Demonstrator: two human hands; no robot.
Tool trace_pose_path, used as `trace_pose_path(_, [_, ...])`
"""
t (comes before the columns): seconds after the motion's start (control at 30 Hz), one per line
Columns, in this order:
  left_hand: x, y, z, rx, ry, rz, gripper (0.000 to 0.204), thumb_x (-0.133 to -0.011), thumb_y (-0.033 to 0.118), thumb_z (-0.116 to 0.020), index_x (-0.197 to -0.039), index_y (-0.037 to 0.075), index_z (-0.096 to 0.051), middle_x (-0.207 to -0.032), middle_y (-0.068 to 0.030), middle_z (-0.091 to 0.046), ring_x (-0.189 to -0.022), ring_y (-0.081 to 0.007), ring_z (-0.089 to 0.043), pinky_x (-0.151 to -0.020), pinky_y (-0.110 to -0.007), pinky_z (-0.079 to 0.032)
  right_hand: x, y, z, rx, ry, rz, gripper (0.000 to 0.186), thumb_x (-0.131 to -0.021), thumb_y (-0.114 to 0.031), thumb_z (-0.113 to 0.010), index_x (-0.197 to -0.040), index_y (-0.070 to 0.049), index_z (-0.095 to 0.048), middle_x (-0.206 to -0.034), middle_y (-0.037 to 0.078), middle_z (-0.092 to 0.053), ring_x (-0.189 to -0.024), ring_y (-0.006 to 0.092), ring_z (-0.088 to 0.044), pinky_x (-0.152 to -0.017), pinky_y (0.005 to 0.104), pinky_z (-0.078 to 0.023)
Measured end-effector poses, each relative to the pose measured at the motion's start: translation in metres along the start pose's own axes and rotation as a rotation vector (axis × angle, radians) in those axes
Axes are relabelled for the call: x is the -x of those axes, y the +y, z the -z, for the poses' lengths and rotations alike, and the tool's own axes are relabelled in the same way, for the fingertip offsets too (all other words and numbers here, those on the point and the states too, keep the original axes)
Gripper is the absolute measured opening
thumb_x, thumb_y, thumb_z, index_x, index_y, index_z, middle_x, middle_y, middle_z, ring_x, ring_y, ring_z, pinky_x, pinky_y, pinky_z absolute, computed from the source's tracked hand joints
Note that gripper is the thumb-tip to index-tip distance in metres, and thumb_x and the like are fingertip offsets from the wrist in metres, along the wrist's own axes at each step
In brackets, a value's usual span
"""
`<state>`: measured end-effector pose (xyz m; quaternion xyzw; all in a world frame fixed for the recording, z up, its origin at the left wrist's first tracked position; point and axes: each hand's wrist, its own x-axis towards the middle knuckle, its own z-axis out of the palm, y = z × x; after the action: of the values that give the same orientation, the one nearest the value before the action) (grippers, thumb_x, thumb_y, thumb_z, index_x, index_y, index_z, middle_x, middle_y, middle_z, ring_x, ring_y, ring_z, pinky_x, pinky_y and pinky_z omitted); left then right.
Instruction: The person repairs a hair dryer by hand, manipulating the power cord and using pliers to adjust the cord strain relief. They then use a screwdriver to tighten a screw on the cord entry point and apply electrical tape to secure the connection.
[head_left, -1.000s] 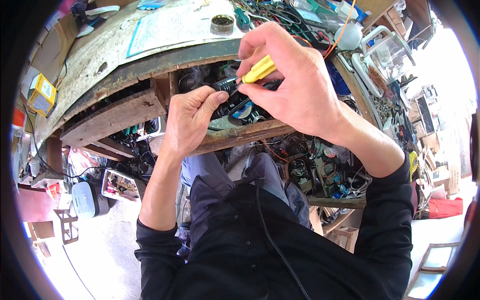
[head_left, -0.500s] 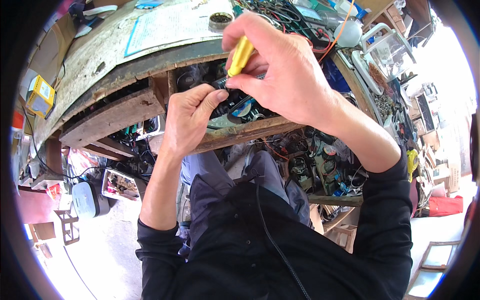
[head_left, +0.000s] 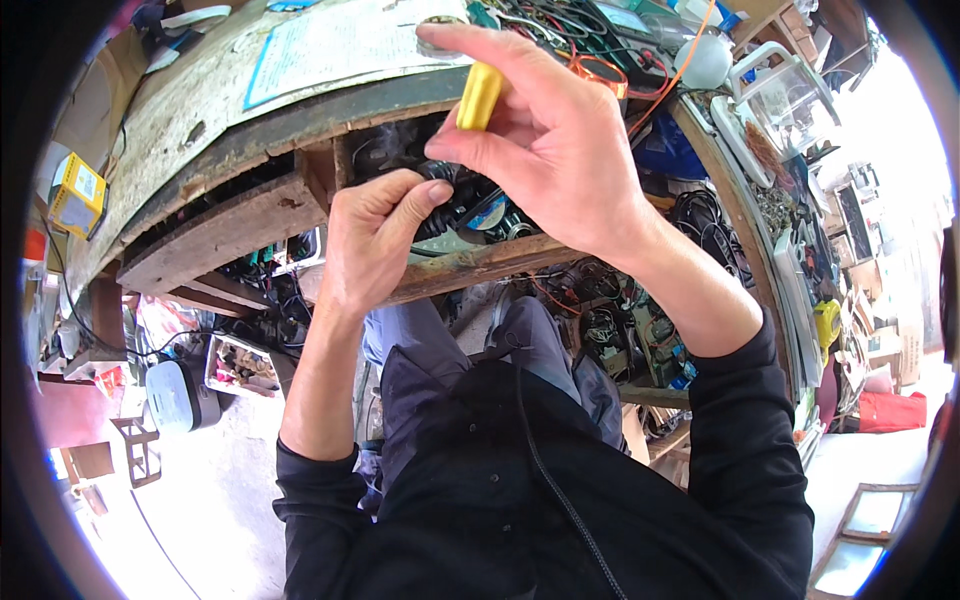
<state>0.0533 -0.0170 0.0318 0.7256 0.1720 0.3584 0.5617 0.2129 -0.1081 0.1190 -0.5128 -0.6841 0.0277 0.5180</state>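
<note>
My right hand (head_left: 545, 135) holds a yellow-handled screwdriver (head_left: 480, 97) between thumb and curled fingers, its index finger stretched out over the table edge. The fluted handle stands nearly upright; its shaft does not show clearly. Just to the left and lower, my left hand (head_left: 378, 232) is closed, thumb laid over the bent forefinger. Whatever it grips is hidden; something dark shows beyond the thumb tip. Both hands are over the open drawer space (head_left: 455, 245) under the worktable, close together but apart.
On the worn worktable (head_left: 215, 150) lie a blue-edged paper sheet (head_left: 330, 55) and tangled wires (head_left: 545, 30). A wooden rail (head_left: 480, 268) crosses in front of my lap. Cables and parts (head_left: 610, 320) fill the space below it. A yellow box (head_left: 78, 195) stands at the left.
My right hand has shifted slightly left, and its index finger has straightened. The screwdriver handle has turned more upright. My left hand has hardly moved.
</note>
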Motion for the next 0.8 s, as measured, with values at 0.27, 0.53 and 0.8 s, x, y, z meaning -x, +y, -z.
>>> trace_pose_path(0.27, [0.002, -0.011, 0.003, 0.005, 0.043, -0.009, 0.021, -0.100, 0.016, -0.072, -0.091, -0.004, -0.073, -0.072, 0.0077, -0.056, -0.072, -0.0019, -0.044, -0.060, -0.022, -0.038, -0.003, -0.007, 0.006, 0.066, -0.194, 0.070, 0.060, -0.094, 0.008, -0.063, -0.149, -0.008, -0.045, -0.089, 0.013, -0.070, -0.082, 0.0262, -0.074, -0.076, 0.0348, -0.061])
trace_pose_path(0.53, [-0.002, -0.008, -0.003, 0.031, 0.076, -0.042, 0.022, -0.100, 0.016, -0.073, -0.090, -0.003, -0.072, -0.070, 0.0083, -0.053, -0.070, -0.0020, -0.042, -0.059, -0.023, -0.037, -0.016, -0.010, 0.011, 0.254, -0.192, 0.141, 0.049, -0.088, -0.004, -0.077, -0.132, -0.010, -0.057, -0.077, 0.013, -0.057, -0.066, 0.0301, -0.062, -0.062, 0.0405, -0.048])
trace_pose_path(0.8, [0.000, -0.008, 0.000, -0.018, 0.039, -0.030, 0.022, -0.100, 0.016, -0.073, -0.089, -0.003, -0.071, -0.071, 0.0071, -0.054, -0.070, -0.0025, -0.043, -0.059, -0.023, -0.037, -0.012, -0.011, 0.009, 0.185, -0.110, 0.078, 0.060, -0.082, 0.002, -0.078, -0.138, -0.010, -0.060, -0.081, 0.017, -0.067, -0.072, 0.0301, -0.070, -0.064, 0.0380, -0.054])
